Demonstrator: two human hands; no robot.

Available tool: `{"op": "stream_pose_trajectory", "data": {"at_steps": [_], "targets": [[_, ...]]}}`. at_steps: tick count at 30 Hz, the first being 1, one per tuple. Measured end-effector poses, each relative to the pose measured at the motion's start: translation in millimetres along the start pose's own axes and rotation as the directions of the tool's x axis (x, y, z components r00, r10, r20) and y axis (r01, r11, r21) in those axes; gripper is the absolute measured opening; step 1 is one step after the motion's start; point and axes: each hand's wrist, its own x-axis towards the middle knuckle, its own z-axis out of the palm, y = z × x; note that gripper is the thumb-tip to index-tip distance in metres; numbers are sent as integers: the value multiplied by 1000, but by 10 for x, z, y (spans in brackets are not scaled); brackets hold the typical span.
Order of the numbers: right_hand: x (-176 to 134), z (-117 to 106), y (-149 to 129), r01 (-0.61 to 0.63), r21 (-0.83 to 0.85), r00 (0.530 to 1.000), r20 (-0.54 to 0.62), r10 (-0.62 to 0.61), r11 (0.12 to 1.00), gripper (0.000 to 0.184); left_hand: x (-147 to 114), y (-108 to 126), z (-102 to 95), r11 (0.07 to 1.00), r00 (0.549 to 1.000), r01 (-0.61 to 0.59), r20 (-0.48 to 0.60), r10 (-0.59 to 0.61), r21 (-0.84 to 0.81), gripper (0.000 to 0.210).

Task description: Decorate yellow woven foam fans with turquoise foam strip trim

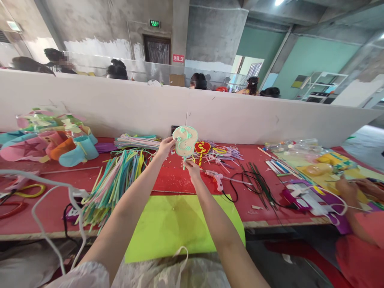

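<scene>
With both arms stretched out over the table, I hold up a pale-green and cream round fan-shaped craft piece [186, 141] with a short stem. My left hand [167, 147] grips its left edge. Lower down, my right hand [192, 167] is closed around the stem. Just behind it lies a red piece with yellow trim [202, 147]. A pink-white glue gun [216, 180] rests right of my right hand. Under my forearms is a bright green sheet [177, 224]. Left of my left arm spreads a bundle of pastel fuzzy stems [115, 186].
Felt boot shapes [51, 146] stand at the left, near yellow-handled scissors [31, 191] and a white cable [73, 192]. Dark cords and stems [258, 180] and a power strip [309, 196] lie right. A co-worker's hand [348, 192] is at far right. A white partition [135, 104] closes the back.
</scene>
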Motion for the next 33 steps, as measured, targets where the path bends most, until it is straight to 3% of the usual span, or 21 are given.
{"op": "stream_pose_trajectory", "data": {"at_steps": [16,33], "targets": [[-32,-1,14,7,10,1000,21,-8,1000,39,39,-179,89,999,990,-29,-134,32,19,45],[-91,12,3,5,15,1000,22,-5,1000,39,-21,-203,149,991,980,-51,-187,74,123,33]]}}
